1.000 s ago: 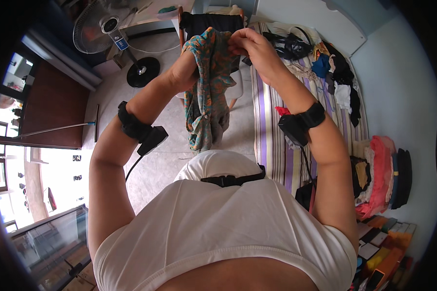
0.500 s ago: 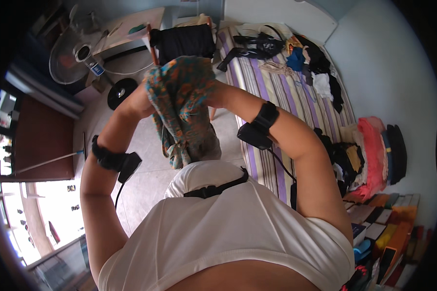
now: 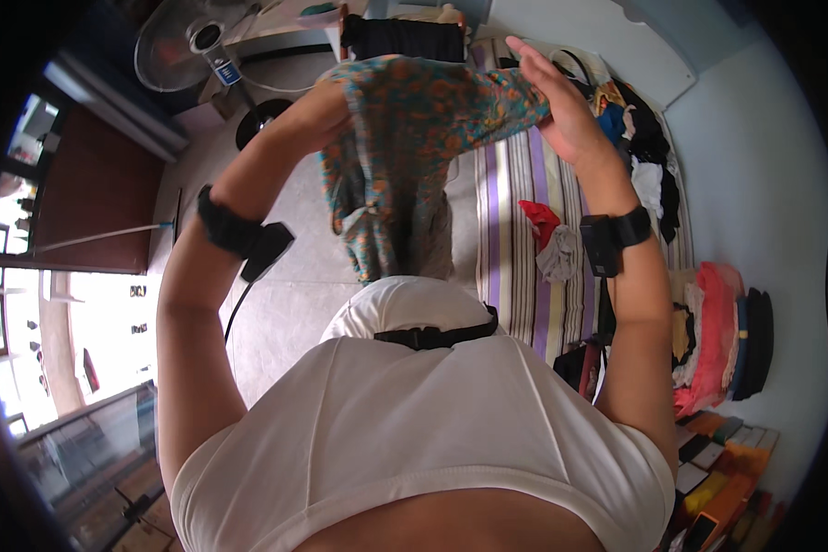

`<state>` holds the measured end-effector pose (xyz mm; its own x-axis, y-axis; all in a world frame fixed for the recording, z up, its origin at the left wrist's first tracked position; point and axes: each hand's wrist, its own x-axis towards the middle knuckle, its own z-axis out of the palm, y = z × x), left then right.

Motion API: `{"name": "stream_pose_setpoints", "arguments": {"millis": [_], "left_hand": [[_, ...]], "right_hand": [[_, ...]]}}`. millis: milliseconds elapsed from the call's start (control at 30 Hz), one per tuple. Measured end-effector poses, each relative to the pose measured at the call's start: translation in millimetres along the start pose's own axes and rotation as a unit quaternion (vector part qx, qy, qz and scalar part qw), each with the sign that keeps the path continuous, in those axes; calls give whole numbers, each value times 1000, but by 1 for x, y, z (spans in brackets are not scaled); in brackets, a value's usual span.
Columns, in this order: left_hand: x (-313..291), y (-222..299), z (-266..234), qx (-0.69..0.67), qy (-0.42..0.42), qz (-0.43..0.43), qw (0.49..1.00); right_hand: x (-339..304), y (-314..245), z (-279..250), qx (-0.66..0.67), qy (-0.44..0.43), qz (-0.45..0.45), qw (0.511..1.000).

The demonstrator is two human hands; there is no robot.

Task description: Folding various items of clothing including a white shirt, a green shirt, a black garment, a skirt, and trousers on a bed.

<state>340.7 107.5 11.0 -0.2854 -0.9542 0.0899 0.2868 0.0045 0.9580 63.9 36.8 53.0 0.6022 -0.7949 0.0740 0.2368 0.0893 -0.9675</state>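
Observation:
A garment (image 3: pixel 405 124) with a green and orange pattern hangs in front of me, its upper edge stretched between my hands. At its left side, my left hand (image 3: pixel 327 115) is closed on the cloth, the fingertips hidden behind it. My right hand (image 3: pixel 566 115) holds a narrow end of the garment against the palm; its fingers point up and are extended, while the thumb is hidden. The garment's lower part drapes down, with a paler piece behind it.
On the right, a striped bed (image 3: pixel 506 239) bears a red cloth (image 3: pixel 539 221), a grey cloth (image 3: pixel 557 255) and piled clothes (image 3: pixel 649 138). Folded clothes (image 3: pixel 713 331) are stacked by the wall. A fan (image 3: pixel 207 41) stands far left; a chair with dark cloth (image 3: pixel 405 40) stands behind the garment.
My hands have moved apart, the right one farther to the right, spreading the bunched garment sideways. The right fingers now show extended. The view has shifted, revealing the red and grey cloths.

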Motion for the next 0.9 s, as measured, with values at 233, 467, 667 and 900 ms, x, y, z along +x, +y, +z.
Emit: {"name": "stream_pose_setpoints", "arguments": {"millis": [233,467,667,900], "left_hand": [[32,12,55,250,61,-22,966],[15,-16,26,129,-32,-20,991],[-22,-89,-1,-156,-99,-88,979],[-25,-140,27,-77,-184,-146,969]], "right_hand": [[12,48,65,-336,-109,-89,931],[36,26,39,-186,112,-67,974],[52,-29,61,163,54,-39,984],[55,-39,109,235,65,-51,969]]}}
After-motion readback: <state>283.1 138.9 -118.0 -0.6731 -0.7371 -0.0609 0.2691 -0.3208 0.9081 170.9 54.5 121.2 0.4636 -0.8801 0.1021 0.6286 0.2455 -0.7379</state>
